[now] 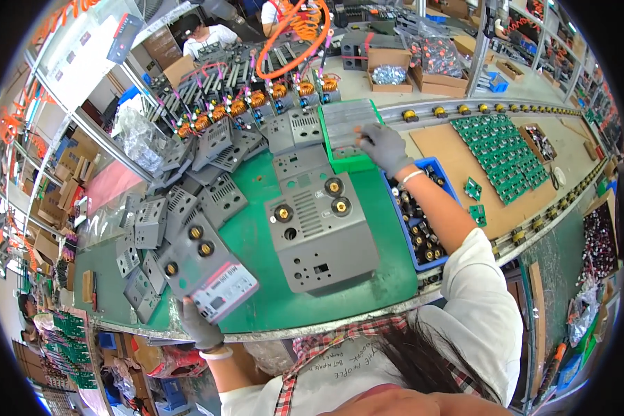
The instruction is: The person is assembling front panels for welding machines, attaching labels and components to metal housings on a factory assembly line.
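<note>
Left hand (pixel 200 324) fingers clamped on a grey panel (pixel 204 267), left of the big grey housing (pixel 319 232); right hand (pixel 383 147) fingers curled into the green tray (pixel 347 132) behind it.

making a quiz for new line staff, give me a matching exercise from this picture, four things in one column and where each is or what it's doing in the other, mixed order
Things:
1. left hand
2. right hand
3. grey panel with three brass sockets
4. blue bin

Places or states:
A. lies flat on the green mat, mid-bench
B. reaches into the green tray
C. grips a smaller grey panel at the near bench edge
D. sits under the right forearm, full of small dark parts

Pairs: 1-C, 2-B, 3-A, 4-D
</note>
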